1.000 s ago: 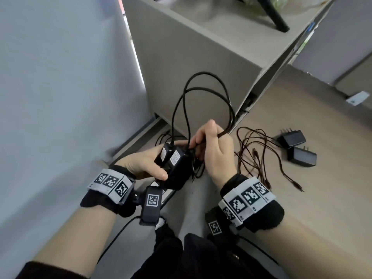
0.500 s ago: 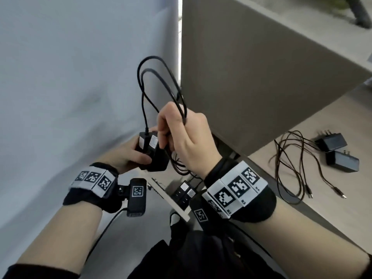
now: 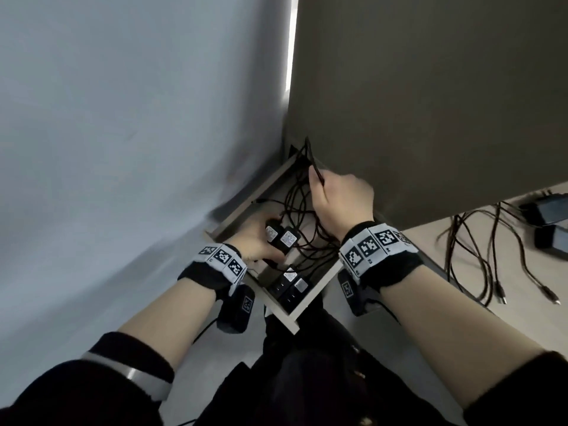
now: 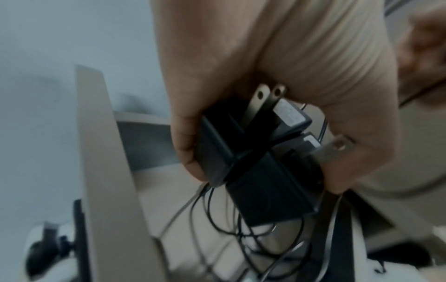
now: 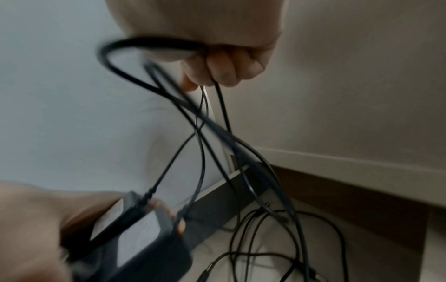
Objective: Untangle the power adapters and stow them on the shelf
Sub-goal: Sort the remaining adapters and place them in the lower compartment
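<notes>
Now left hand (image 3: 256, 238) grips adapters (image 3: 281, 238); right hand (image 3: 341, 199) cables (image 3: 302, 207).

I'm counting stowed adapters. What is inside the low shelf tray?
Two black adapters lie at the tray's near end, with loose cables. Both hands cover the rest.

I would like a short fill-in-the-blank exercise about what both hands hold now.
1. The left hand grips ____ black adapters.
2. The right hand holds their black ____ above the shelf.
3. The adapters on the table lie to the person's ____.

Missing words: two; cables; right
</notes>
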Action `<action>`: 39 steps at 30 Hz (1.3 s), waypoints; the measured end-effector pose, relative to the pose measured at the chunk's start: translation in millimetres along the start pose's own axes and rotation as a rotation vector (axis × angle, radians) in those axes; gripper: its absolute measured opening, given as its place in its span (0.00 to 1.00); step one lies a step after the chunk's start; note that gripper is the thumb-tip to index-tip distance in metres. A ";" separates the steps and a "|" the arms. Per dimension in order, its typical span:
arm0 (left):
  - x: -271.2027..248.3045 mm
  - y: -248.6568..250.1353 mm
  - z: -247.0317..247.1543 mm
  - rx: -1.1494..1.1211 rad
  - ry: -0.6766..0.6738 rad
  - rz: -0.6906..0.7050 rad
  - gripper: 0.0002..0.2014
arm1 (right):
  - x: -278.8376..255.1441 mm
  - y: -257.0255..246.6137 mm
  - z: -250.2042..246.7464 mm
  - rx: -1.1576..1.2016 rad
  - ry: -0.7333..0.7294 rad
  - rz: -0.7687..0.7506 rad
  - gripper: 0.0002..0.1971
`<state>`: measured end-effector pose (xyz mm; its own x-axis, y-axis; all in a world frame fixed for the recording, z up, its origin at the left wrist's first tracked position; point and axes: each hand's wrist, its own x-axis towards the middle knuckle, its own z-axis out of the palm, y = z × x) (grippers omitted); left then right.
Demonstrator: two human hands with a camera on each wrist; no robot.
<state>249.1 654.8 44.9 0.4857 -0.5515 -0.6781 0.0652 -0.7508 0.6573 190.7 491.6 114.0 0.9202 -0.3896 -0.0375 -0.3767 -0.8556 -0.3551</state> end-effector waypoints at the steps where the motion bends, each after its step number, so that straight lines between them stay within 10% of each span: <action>1: 3.7 -0.8 3.1 0.072 -0.040 -0.008 0.42 | -0.5 3.0 -2.8 -0.032 0.055 -0.030 0.28; 11: 33.7 9.0 3.7 0.038 -0.157 -0.055 0.44 | 17.1 5.3 -58.7 0.112 0.588 -0.413 0.17; 16: 44.9 -3.7 1.1 0.151 -0.206 -0.177 0.41 | 19.0 11.4 -16.9 0.013 0.097 -0.380 0.06; 23: 48.3 -27.6 19.7 0.283 -0.219 -0.311 0.42 | 11.5 58.3 56.1 0.013 -0.706 0.306 0.21; 32: 59.5 -39.1 41.8 0.377 -0.076 -0.296 0.29 | 16.6 89.2 87.6 0.428 -0.538 0.648 0.22; 39: 57.0 -45.0 42.2 0.403 -0.087 -0.347 0.19 | 5.4 92.5 99.2 0.447 -0.416 0.616 0.37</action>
<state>237.1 641.8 -37.2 0.4199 -0.2613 -0.8691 -0.1388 -0.9649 0.2230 171.4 444.1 -11.7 0.5629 -0.5087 -0.6514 -0.8241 -0.2851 -0.4895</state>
